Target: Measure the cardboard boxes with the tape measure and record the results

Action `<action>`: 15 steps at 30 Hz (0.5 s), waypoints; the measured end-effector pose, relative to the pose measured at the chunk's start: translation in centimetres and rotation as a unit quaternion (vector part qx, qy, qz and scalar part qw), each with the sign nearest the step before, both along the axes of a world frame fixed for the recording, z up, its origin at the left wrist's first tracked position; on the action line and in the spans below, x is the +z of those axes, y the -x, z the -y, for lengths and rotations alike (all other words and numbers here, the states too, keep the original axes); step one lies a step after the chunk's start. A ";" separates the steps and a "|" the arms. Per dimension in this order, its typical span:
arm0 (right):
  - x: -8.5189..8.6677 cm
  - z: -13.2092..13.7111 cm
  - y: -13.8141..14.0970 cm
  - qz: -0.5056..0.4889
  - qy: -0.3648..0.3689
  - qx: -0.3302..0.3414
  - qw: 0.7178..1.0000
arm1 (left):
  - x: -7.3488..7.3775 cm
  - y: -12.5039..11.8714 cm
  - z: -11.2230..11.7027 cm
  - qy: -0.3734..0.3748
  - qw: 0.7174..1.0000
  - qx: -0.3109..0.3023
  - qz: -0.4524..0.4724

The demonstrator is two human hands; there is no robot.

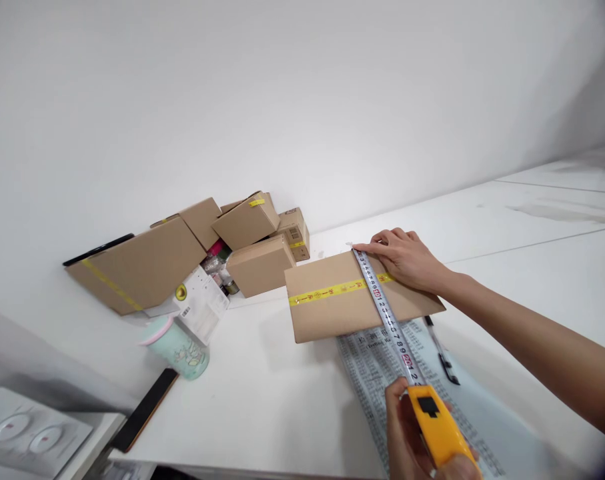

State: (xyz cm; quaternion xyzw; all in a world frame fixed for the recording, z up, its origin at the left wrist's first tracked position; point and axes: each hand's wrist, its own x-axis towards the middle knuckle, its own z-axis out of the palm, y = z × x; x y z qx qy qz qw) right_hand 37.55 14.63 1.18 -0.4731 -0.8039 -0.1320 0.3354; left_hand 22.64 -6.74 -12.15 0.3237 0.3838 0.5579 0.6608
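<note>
A flat cardboard box (327, 310) with a yellow tape stripe lies on the white table (262, 400). A metal measuring tape blade (388, 319) runs across the box from its far edge toward me. My right hand (407, 260) rests on the box's far right part, its fingers pressing the blade's end down at the far edge. My left hand (407, 437), at the bottom of the view, is wrapped round the yellow tape measure case (436, 427). Under the box's near edge lies a printed sheet (375, 373).
A black pen (442, 353) lies on the sheet to the right of the blade. Several cardboard boxes (247, 230) are piled against the wall at the left, with small packets among them. A mint cup (179, 347), a dark phone (145, 408) and a white device (27, 433) sit near the left front.
</note>
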 end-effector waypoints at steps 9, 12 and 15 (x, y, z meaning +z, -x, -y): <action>-0.1 0.0 0.0 0.003 -0.005 0.000 1.000 | -0.3 0.1 0.1 -0.003 1.000 -0.005 -0.009; -0.1 0.0 0.0 -0.002 -0.004 0.000 1.000 | -0.3 0.1 0.1 -0.005 1.000 -0.003 -0.008; 0.0 0.1 0.0 -0.002 -0.003 -0.004 1.000 | -0.3 0.1 0.1 -0.008 1.000 -0.003 -0.009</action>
